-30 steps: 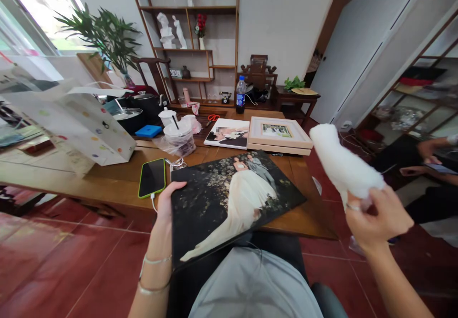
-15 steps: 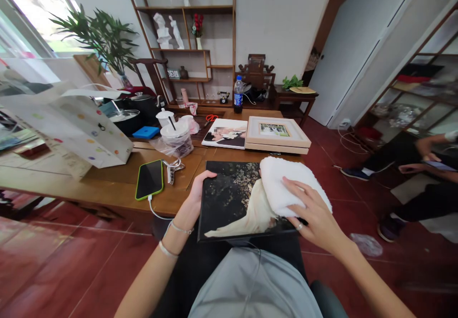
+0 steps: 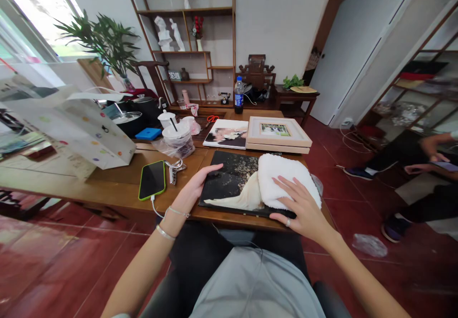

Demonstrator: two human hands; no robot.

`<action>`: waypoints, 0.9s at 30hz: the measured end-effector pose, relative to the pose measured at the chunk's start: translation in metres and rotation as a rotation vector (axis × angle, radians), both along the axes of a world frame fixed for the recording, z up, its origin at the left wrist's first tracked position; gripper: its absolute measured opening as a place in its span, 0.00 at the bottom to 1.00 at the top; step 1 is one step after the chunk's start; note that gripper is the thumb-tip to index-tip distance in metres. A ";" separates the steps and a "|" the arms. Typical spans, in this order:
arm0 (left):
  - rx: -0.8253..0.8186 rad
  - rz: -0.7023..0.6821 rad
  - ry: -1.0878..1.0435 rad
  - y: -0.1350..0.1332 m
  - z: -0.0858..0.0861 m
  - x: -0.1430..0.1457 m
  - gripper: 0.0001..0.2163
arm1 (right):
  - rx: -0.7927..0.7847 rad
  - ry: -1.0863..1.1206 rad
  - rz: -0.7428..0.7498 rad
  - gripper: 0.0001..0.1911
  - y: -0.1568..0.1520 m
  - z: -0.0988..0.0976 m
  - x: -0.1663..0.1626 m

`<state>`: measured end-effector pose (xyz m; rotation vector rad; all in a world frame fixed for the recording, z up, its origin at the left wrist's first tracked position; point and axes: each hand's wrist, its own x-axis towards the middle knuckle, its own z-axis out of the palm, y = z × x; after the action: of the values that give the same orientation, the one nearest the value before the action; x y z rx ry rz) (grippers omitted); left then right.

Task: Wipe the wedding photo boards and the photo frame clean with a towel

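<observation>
A dark photo panel, printed with a pale gown and gold specks, lies along the table's front edge. My left hand grips its left side, thumb on top, its other fingers hidden. A folded white towel covers the panel's right part. Spread flat over that towel are the fingers of my right hand, with the thumb at the panel's front edge. Behind the panel lie a picture book with a photo cover and light wooden photo frames, stacked.
Left on the wooden table are a charging phone, a crumpled silver wrapper, a bagged drink cup and a dotted paper bag. A cola bottle stands behind. A seated person's hands show at right.
The photo panel has moved forward, away from my body, and down onto the table edge, with the towel on it. Both hands moved with it; my right fingers are now flatter and more spread.
</observation>
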<state>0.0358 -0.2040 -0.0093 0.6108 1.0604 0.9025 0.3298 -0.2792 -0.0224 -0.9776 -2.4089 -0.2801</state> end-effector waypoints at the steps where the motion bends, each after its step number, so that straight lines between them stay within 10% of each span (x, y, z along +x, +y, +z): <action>1: 0.054 -0.005 0.022 0.000 -0.004 -0.001 0.11 | -0.004 -0.004 -0.004 0.12 0.001 -0.001 -0.002; 19: 0.779 0.192 1.129 -0.001 -0.035 -0.009 0.26 | -0.020 -0.041 -0.002 0.13 0.012 -0.006 -0.009; 27: 1.126 0.025 1.096 -0.006 -0.044 -0.013 0.25 | -0.047 -0.056 -0.009 0.06 0.014 -0.010 -0.007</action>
<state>0.0226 -0.2105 -0.0529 2.2059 1.4324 1.1743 0.3227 -0.2648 -0.0328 -1.0135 -2.4722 -0.2585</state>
